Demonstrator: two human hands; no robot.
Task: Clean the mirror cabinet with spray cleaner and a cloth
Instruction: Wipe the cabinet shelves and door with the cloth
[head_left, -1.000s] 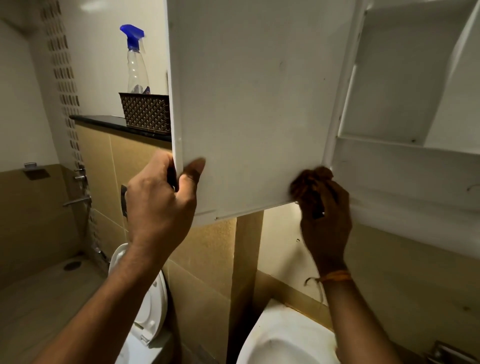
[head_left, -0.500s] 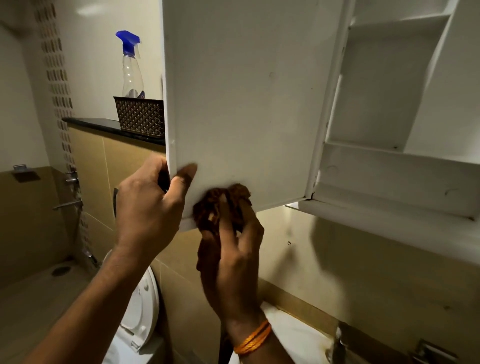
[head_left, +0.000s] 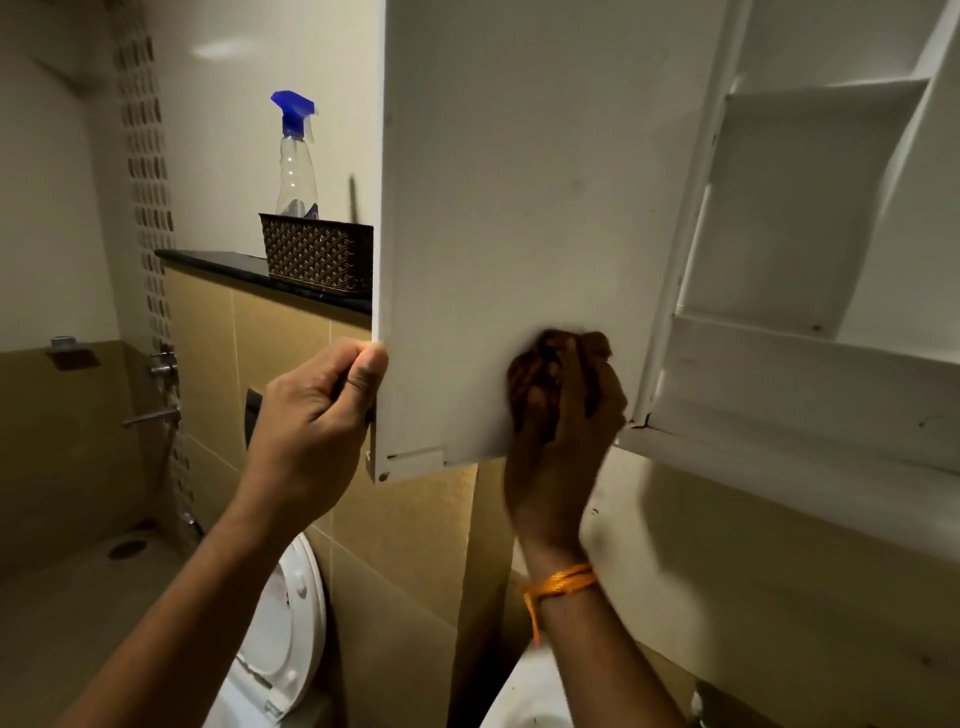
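Observation:
The white cabinet door (head_left: 519, 182) hangs open, its plain inner face toward me. My left hand (head_left: 311, 415) grips the door's free left edge near the bottom, thumb on the inner face. My right hand (head_left: 566, 415) presses a bunched dark brown cloth (head_left: 545, 358) against the door's lower right part, close to the hinge. The open cabinet body (head_left: 805, 364) with white shelves is on the right. A clear spray bottle (head_left: 296, 156) with a blue trigger stands in a basket to the left. The mirror side is hidden.
A dark woven basket (head_left: 317, 260) sits on a black ledge (head_left: 213, 260) on the tiled wall. Below are a white toilet with raised lid (head_left: 285, 634) and the rim of a white basin (head_left: 524, 696). Taps (head_left: 161, 374) are on the left wall.
My right hand with the cloth swept left along the door's bottom, then back right toward the hinge. My left hand kept its hold on the door edge.

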